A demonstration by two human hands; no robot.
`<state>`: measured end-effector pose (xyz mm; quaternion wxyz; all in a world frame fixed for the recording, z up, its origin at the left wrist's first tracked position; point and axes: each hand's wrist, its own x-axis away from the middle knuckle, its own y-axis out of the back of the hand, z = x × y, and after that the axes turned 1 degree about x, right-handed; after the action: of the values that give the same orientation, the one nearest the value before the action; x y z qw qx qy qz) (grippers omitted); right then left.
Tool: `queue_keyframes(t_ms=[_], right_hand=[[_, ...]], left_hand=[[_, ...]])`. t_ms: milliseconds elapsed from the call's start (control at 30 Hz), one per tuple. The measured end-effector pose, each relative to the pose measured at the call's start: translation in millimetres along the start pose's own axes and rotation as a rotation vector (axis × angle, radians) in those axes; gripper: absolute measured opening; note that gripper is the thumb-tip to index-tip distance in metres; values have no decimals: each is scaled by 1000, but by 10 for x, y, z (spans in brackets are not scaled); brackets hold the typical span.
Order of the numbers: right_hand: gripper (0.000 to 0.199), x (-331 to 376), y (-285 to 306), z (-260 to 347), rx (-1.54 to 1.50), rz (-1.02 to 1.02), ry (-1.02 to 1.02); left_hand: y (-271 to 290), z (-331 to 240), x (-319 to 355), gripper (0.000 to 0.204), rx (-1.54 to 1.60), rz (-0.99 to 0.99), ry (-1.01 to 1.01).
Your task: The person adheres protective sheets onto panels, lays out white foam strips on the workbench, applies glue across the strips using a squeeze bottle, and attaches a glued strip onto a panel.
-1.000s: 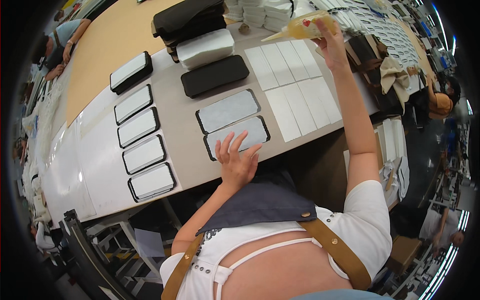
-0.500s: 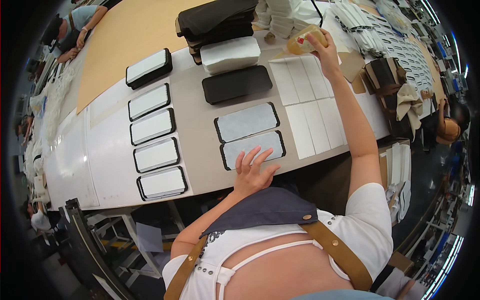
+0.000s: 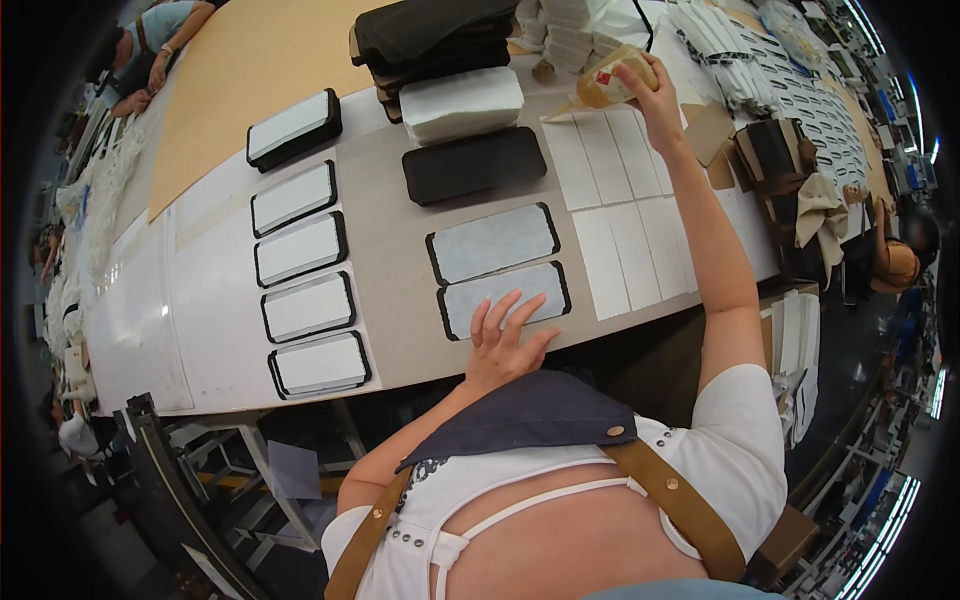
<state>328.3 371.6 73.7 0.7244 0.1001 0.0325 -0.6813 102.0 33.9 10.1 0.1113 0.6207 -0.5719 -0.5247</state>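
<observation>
My right hand is closed around a squeeze bottle of amber liquid, tilted so its nozzle points down-left at the far end of the white rectangular strips. These strips lie side by side in two rows. With fingers spread, my left hand rests over the lower edge of a grey panel with black rim. A second such grey panel lies just beyond it. Farther off are a black rounded panel stack and a pile of white sheets.
To the left runs a column of white-topped black-edged pieces. A tall pile of dark pieces stands at the back. Brown and black material lies at right. Co-workers sit at far left and right.
The bottle in my right hand has shifted slightly left, its nozzle still near the strips' far end. My left hand has stayed nearly in place.
</observation>
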Motion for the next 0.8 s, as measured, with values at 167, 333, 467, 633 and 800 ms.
queue_keyframes(t_ms=[167,333,467,633,800], right_hand=[[71,51,26,28,-3,24,-8],[70,120,92,7,-12,59,-39],[67,228,138,41,9,71,-59],[67,390,171,93,37,119,-88],[70,542,275,70,62,133,-108]], left_hand=[[-15,7,4,16,-5,-9,-3],[-31,4,6,17,-8,-18,-1],[-38,1,-1,17,-25,-21,-4],[-44,-5,13,16,-42,-27,2],[-59,-8,0,15,-43,-29,-2]])
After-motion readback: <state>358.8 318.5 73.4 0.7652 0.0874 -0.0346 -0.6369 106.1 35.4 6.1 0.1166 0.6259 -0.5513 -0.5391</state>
